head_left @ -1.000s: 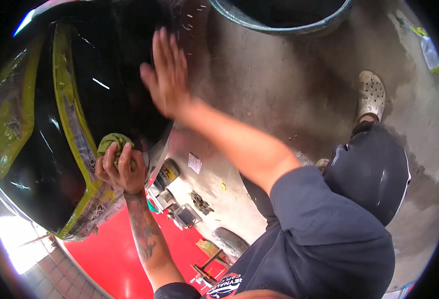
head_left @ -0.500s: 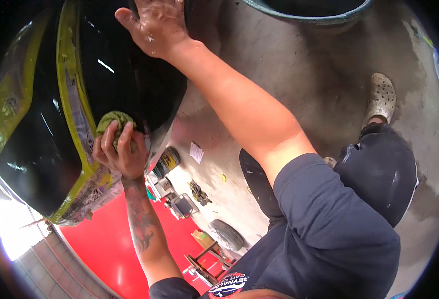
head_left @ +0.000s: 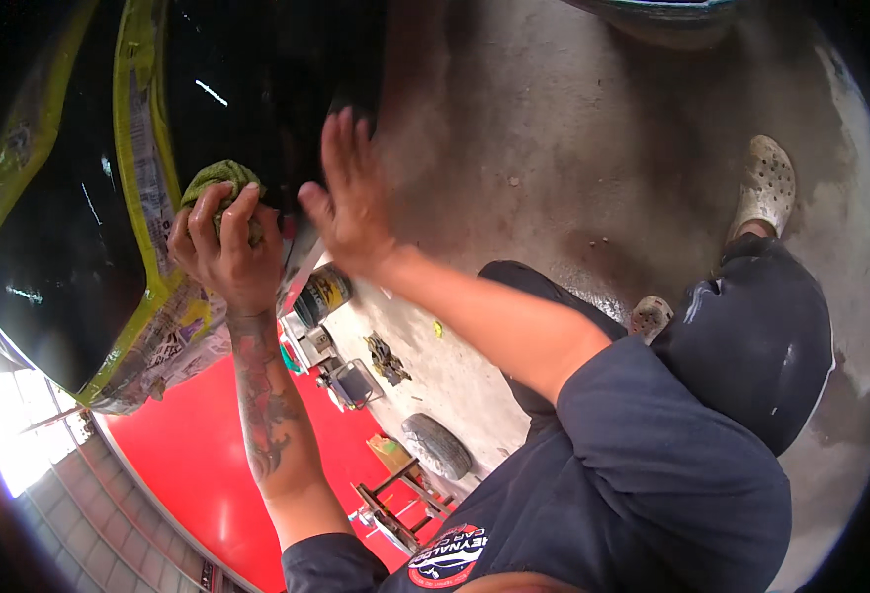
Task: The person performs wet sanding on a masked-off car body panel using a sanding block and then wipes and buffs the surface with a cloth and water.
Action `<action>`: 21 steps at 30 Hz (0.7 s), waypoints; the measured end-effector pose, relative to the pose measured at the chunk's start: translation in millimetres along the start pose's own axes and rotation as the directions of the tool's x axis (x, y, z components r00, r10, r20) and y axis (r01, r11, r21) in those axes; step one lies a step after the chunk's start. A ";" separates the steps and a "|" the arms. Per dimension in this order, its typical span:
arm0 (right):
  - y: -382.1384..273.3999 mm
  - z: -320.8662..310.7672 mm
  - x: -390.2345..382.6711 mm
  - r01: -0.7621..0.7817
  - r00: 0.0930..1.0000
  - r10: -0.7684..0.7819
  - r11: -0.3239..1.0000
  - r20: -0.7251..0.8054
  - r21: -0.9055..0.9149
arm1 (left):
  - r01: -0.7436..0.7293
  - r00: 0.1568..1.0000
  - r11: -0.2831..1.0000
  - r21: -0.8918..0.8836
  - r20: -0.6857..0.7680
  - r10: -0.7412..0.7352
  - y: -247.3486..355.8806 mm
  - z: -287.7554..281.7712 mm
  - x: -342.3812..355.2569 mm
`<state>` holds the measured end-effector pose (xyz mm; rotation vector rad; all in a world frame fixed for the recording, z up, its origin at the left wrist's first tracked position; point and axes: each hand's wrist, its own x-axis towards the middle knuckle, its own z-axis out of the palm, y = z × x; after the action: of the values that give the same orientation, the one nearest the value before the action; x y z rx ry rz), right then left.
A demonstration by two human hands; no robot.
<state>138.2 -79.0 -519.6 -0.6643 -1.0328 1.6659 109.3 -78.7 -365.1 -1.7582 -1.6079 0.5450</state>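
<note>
My left hand (head_left: pixel 222 247) grips a bunched green cloth (head_left: pixel 219 186), held against a glossy black car panel (head_left: pixel 247 89). Fingers curl over the cloth beside a strip of yellow-green masking tape (head_left: pixel 130 109) with newspaper (head_left: pixel 143 158) under it. To the right of that hand, my right hand (head_left: pixel 351 203) is raised near the panel's edge. It is slightly blurred, with thumb and fingers stretched out and nothing in it. Whether it touches the panel I cannot tell. More taped newspaper (head_left: pixel 173 336) covers the lower part of the bodywork.
A dark tub with a pale rim (head_left: pixel 657 8) stands on the wet concrete floor (head_left: pixel 554 148) at the top. Beyond the left arm are a tyre (head_left: pixel 437 445), a wooden stand (head_left: pixel 395 504), a can (head_left: pixel 326 292) and a red wall (head_left: pixel 188 445). My clog (head_left: pixel 766 183) is at the right.
My right hand has come down and back, from the top of the picture to beside the left hand. The left hand, still gripping the cloth, has shifted slightly up and left in view.
</note>
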 end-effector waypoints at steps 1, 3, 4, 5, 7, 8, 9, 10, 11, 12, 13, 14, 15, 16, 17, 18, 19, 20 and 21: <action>-4.9 9.9 -21.6 -0.022 0.999 0.021 1.000 0.038 0.018 | 0.002 0.999 1.000 -0.012 -0.034 -0.003 1.3 5.1 -0.1; -30.9 14.4 -67.2 -0.037 0.966 0.057 0.996 0.251 -0.082 | 0.002 0.998 1.000 -0.022 -0.061 -0.003 0.2 8.2 -0.4; -38.2 13.8 -75.5 -0.088 0.925 0.127 0.988 0.358 -0.123 | -0.003 0.998 1.000 -0.012 -0.069 0.002 0.3 7.7 0.4; -31.4 17.1 -69.5 -0.092 0.925 0.133 0.987 0.355 -0.128 | -0.008 0.997 1.000 -0.003 -0.077 0.007 1.2 7.7 1.6; -28.0 16.3 -18.6 -0.216 0.975 0.221 0.970 -0.030 0.111 | -0.009 0.999 1.000 0.020 -0.048 0.010 -1.9 -0.5 1.6; -14.4 8.7 10.9 -0.265 0.950 0.293 0.937 -0.103 0.227 | -0.009 0.999 1.000 0.022 -0.043 0.010 1.0 2.9 2.1; -16.6 8.3 11.0 -0.301 0.941 0.328 0.925 -0.087 0.230 | -0.011 0.999 1.000 0.021 -0.043 0.012 -0.4 3.6 -1.6; -19.0 8.4 11.5 -0.330 0.931 0.356 0.915 -0.078 0.233 | -0.011 0.998 1.000 0.015 -0.057 0.012 -2.6 5.0 -4.2; -23.5 17.1 -5.1 -0.265 0.952 0.295 0.928 -0.080 0.261 | -0.012 0.997 1.000 0.008 -0.072 0.012 -4.7 5.4 -4.9; -20.6 23.1 -24.5 -0.190 0.971 0.222 0.942 -0.091 0.275 | -0.015 0.995 1.000 -0.005 -0.095 0.014 -0.1 11.1 0.8; -27.8 23.2 -37.3 -0.194 0.976 0.213 0.947 -0.046 0.254 | -0.003 0.996 1.000 -0.006 -0.087 0.003 0.4 8.3 -2.0; -21.2 24.4 -35.0 -0.195 0.976 0.214 0.949 -0.050 0.249 | 0.008 0.997 1.000 -0.007 -0.078 -0.009 0.7 8.0 -3.3; -14.8 21.9 -24.8 -0.194 0.973 0.215 0.958 -0.082 0.214 | 0.015 0.997 1.000 -0.010 -0.075 -0.016 0.6 8.1 -6.9; -8.4 18.4 -6.1 -0.187 0.970 0.211 0.965 -0.119 0.185 | 0.000 0.998 1.000 -0.011 -0.065 -0.001 -0.7 7.7 -5.2; 1.4 13.7 23.0 -0.168 0.967 0.187 0.978 -0.172 0.122 | -0.016 0.999 1.000 -0.002 -0.051 0.015 -4.1 4.8 -5.0; 6.7 6.1 53.7 -0.186 0.970 0.193 0.981 -0.151 0.056 | -0.016 0.999 1.000 0.010 -0.046 0.017 -7.7 1.3 -6.8; 11.4 -4.6 81.6 -0.198 0.971 0.193 0.980 -0.140 -0.019 | -0.019 0.998 1.000 0.017 -0.053 0.020 -8.5 1.8 -6.6; 16.2 -11.3 96.3 -0.173 0.976 0.162 0.982 -0.143 -0.071 | -0.021 0.998 1.000 0.019 -0.061 0.022 -7.7 4.6 -6.8; 19.1 -12.0 89.3 -0.116 0.984 0.101 0.988 -0.145 -0.102 | -0.018 0.997 1.000 0.006 -0.068 0.019 -5.1 10.0 -9.5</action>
<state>110.0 6.9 -537.0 -0.9114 -1.0081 1.6386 97.4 -86.0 -369.5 -1.7700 -1.5430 0.4923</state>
